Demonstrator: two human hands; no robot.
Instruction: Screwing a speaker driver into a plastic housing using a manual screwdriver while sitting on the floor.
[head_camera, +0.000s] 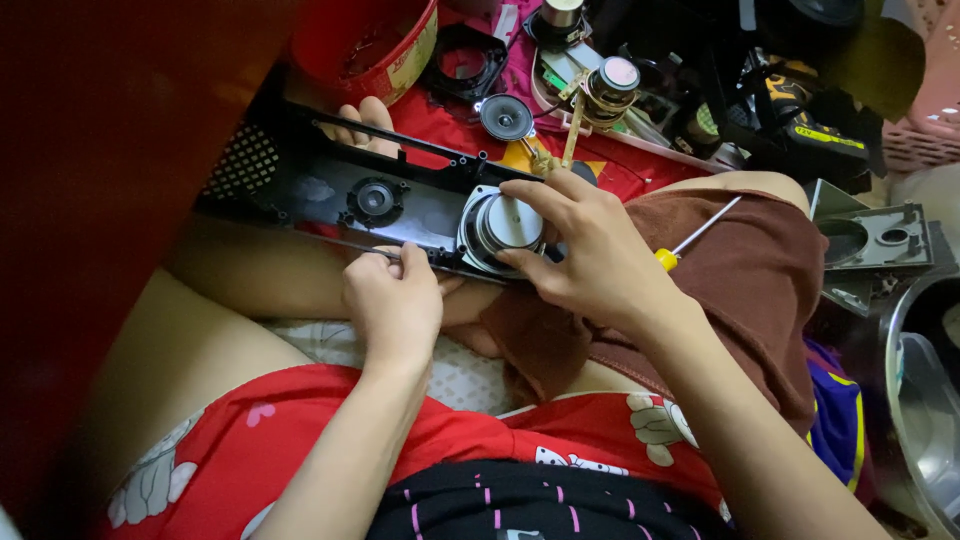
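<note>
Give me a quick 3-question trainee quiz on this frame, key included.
1. True or false: the right hand grips the silver speaker mounted in the black panel.
2. Where does the screwdriver lie? A) in the left hand B) on the brown cloth over the lap C) in the red tub
3. Fill in: the left hand holds the panel's ____ edge.

Key: 1 true; 2 B; 3 near. Fingers also curl over the panel's far edge; whose they are cannot be told.
</note>
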